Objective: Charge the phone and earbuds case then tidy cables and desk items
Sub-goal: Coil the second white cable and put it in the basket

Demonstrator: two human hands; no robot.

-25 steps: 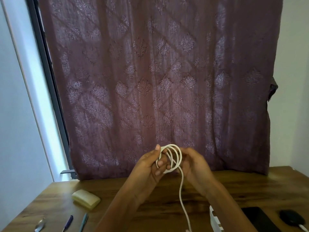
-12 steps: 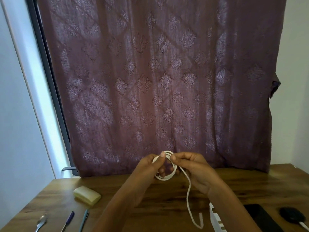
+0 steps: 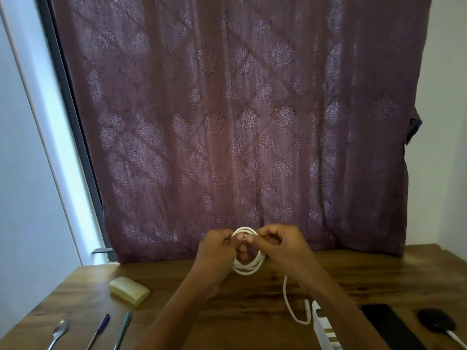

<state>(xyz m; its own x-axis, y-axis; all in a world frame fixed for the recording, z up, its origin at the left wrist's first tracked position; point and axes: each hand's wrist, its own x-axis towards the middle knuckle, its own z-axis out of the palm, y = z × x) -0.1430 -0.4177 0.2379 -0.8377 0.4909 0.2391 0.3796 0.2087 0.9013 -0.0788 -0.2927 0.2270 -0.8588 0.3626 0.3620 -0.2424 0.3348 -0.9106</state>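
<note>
A white cable, wound into a small coil of several loops, is held above the wooden desk. My left hand grips the coil's left side. My right hand pinches the coil's top with thumb and fingers. A loose tail of the cable hangs down from under my right wrist and curls up near a white power strip. A black phone lies flat at the right. Beside it sits a black earbuds case with a white cable at its near end.
A pale yellow case lies at the left of the desk. Near the front left edge are a metal spoon and two pens. A patterned maroon curtain hangs behind the desk.
The hands have lowered slightly with the coil. More cable has been wound on, so the hanging tail is shorter and now loops near the power strip.
</note>
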